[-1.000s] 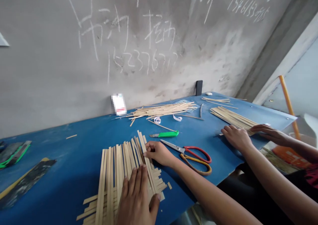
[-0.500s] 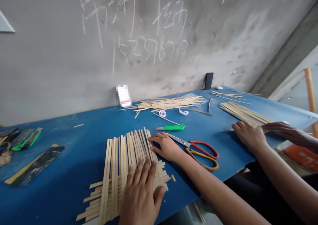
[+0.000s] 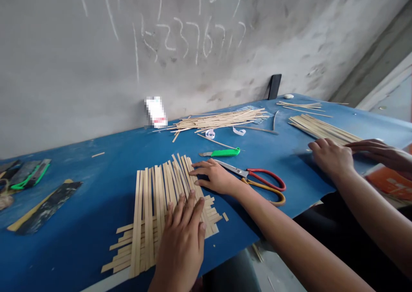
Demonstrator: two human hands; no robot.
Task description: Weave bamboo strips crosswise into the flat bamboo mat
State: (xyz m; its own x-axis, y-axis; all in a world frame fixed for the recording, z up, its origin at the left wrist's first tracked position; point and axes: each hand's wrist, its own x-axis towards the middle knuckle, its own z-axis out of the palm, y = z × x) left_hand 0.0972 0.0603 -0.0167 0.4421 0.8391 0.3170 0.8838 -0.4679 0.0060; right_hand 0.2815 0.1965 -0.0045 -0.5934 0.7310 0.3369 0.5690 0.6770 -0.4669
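Observation:
A mat of thin bamboo strips lies woven on the blue table, its strips running crosswise and fanning at the far end. My left hand presses flat on its near right part, fingers spread. My right hand rests on the mat's right edge, fingertips on the strips. Beside that hand lie steel scissors with red and yellow handles. A green utility knife lies just beyond. A co-worker's hands rest on a bundle of strips at the right.
The blue table meets a chalk-marked concrete wall at the back. A loose pile of strips and curled white scraps lie along it. Dark, green-edged pieces lie at the left; an orange item lies beyond the table's right edge.
The view has tilted down, so the wall writing rises in the frame. My left hand's fingers have spread further onto the mat. My right hand has shifted slightly along the mat's edge.

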